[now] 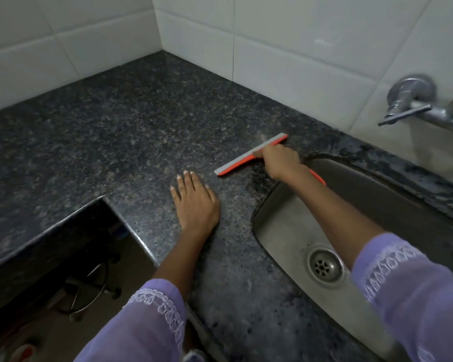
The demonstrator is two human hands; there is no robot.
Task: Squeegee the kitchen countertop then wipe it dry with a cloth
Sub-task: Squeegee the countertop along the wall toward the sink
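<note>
An orange squeegee [233,165] with a grey rubber blade lies blade-down on the dark speckled granite countertop [131,131], just left of the sink. My right hand [279,162] is closed around its handle, whose orange end sticks out behind my wrist over the sink rim. My left hand [195,202] rests flat on the counter, fingers spread, a little nearer to me and left of the blade. No cloth is in view.
A steel sink [285,226] with a round drain [324,266] is set into the counter at the right. A chrome tap [413,103] juts from the white tiled wall [298,48]. The counter forms an L with an inner corner at the left; a wire rack [89,291] stands below.
</note>
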